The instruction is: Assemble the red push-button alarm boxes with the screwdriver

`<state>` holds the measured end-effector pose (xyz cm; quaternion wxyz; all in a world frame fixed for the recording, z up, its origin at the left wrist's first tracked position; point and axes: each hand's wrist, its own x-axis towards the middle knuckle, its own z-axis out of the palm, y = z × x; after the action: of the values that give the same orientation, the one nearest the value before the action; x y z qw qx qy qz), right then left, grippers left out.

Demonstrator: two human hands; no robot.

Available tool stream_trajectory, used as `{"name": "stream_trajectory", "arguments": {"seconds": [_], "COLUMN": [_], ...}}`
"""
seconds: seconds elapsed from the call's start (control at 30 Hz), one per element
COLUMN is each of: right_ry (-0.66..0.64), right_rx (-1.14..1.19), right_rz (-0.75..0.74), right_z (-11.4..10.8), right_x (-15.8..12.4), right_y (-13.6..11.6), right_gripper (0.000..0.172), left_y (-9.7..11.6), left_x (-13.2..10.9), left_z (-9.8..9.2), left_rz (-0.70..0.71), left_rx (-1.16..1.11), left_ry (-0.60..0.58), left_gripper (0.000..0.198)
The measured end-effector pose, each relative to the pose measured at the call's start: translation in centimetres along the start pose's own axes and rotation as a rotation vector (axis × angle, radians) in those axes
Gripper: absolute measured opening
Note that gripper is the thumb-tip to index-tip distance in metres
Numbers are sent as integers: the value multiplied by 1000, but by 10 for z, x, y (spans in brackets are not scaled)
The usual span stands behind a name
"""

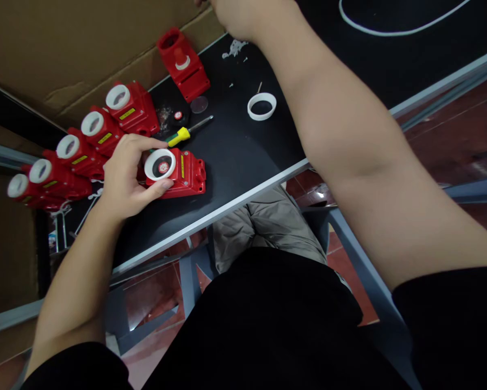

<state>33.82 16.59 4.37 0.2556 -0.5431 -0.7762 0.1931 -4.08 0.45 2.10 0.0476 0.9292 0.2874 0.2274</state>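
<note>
My left hand [129, 176] grips a red push-button box [186, 179], thumb and forefinger around the white ring [161, 164] on its top. Inside that ring shows a black disc with a red-and-white centre. My right hand [239, 16] reaches to the top edge of the view, over the far side of the table; most of its fingers are cut off there. Beyond the held box lies a yellow-handled screwdriver [180, 136], with a small black part with a red centre [179, 116] behind it. A loose white ring [261, 106] rests on the table to the right.
Several similar red boxes [131, 108] stand in a row at the left. Another red box [186, 73] without a ring lies by the cardboard [105, 38], near a clear disc [199, 104]. Small screws and white scraps [235, 49] lie farther back. A white cable [393, 33] curves at top right.
</note>
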Motion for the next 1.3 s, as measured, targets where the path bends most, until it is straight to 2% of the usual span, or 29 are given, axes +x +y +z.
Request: {"name": "stream_trajectory", "arguments": {"seconds": [0.1,0.17,0.4,0.5,0.63,0.73,1.0,1.17,1.3], "right_ry": [135,166,135,112,47,6,36,15,-50], "right_rx": [-43,-50,-93,-142,-205,-241,-276,-182,33], "right_rz": [-2,-6,-45,-75,-102,-115,-117,-108,-87], "right_z": [3,4,2,4,10,14,18,19,21], "right_x": [-8,-13,-12,-10,-9,-8,-1,-4,-6], "right_y": [-11,-17,-27,-31,-33,-32,-25,-29,-43], "right_gripper": [54,49,41,28,41,44,49,49,47], "left_y": [2,3,8,11,13,13,16,14,16], "left_x": [0,0,1,2,3,3,3,3,4], "left_z": [-1,-2,-1,-1,-2,-2,0,0,1], "left_rz": [-16,-26,-21,-40,-20,-22,-11,-9,-13], "left_rx": [1,-15,-35,-7,-21,-34,-54,-44,-24], "left_ry": [-13,-32,-43,-66,-79,-81,-85,-76,-48], "left_gripper": [68,69,65,61,57,55,48,48,49]}}
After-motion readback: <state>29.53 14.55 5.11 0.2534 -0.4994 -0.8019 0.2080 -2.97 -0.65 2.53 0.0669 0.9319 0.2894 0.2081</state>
